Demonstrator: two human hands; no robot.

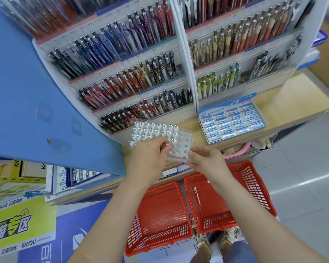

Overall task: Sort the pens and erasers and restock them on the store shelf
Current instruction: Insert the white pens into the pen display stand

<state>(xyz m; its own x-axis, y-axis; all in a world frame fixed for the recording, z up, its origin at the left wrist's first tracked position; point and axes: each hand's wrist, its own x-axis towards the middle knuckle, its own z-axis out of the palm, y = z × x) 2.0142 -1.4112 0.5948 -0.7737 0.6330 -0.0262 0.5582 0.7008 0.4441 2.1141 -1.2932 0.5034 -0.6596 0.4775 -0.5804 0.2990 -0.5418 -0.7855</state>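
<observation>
Item in hand: one pen (166,144), only its coppery end showing. The left hand (150,155) pinches it in curled fingers at the front row of a clear pen rack (186,142) on the shelf (285,103). The rack is mostly filled with white-topped pens, with several holes at its right end vacant. The right hand (205,158) curls thumb and fingers on the rack's near corner, apparently steadying it. Step judged: restocking pens, nearly complete. Next move: seat this pen upright in a free hole, then fetch the white pen (197,194) from the right basket (254,186). The left basket (160,234) appears empty. Just right of the rack is an eraser box (209,112), full, marked "PILOT" and "PLASTIC ERASER". Lower left are boxes (74,177) marked "PILOT" and a sign (28,243) reading "KAYOU".
</observation>
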